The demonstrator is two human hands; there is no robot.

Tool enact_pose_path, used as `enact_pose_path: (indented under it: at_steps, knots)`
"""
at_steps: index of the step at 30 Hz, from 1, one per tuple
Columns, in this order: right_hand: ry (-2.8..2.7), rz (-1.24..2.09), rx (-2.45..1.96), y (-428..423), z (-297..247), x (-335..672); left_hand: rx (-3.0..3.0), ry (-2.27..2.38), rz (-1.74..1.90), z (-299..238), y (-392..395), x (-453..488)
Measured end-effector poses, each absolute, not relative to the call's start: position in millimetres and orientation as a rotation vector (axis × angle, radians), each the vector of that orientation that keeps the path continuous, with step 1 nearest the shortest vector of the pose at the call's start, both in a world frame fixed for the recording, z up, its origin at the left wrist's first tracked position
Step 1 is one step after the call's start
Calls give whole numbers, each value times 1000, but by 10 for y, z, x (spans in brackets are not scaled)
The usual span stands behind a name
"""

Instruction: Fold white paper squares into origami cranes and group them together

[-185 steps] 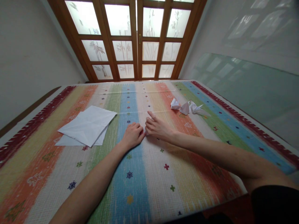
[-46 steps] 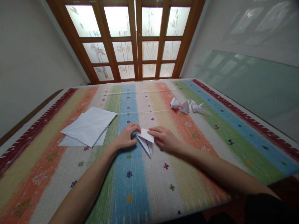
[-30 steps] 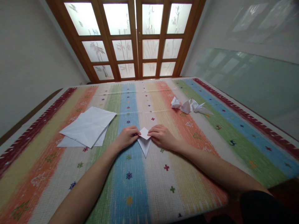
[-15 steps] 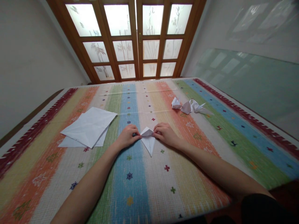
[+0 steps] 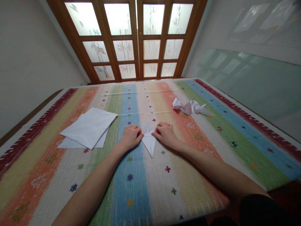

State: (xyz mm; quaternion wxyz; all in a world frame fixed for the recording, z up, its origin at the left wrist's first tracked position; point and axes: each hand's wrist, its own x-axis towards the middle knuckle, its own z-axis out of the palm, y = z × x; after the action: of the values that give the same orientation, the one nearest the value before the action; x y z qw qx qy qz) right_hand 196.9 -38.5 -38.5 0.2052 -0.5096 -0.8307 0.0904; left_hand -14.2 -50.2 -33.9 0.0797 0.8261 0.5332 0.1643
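A small white folded paper (image 5: pixel 149 140), kite-shaped with its point toward me, lies on the striped tablecloth (image 5: pixel 141 188) in the middle of the table. My left hand (image 5: pixel 130 137) is curled at its left edge, fingertips pressing on the paper. My right hand (image 5: pixel 165 134) is curled at its right edge, fingers pinching the paper's upper flap. Both hands rest on the cloth.
A stack of white paper sheets (image 5: pixel 88 127) lies to the left on the cloth. Folded white paper figures (image 5: pixel 189 107) sit at the far right. Wooden glazed doors (image 5: pixel 138 37) stand behind the table; a glass panel (image 5: pixel 246 81) leans along the right wall.
The folded paper has been flattened and its upper flap pushed up to a point. Both hands shifted slightly apart to its two sides.
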Motion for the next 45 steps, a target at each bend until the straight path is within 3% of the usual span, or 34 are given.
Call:
enact_pose_path:
  at_steps: [10, 27, 36, 45]
  knots:
    - [-2346, 338, -1020, -363, -439, 2180, 2402, 1316, 758, -413, -506, -322]
    - [-2475, 440, -911, -246, -437, 2308, 2676, 1045, 575, -380, -533, -324]
    - [-2445, 441, -1090, -294, -390, 2199, 2363, 1364, 685, -398, -511, -230]
    - [-2381, 263, -1377, -392, -427, 2004, 2382, 1645, 551, -385, -526, -99]
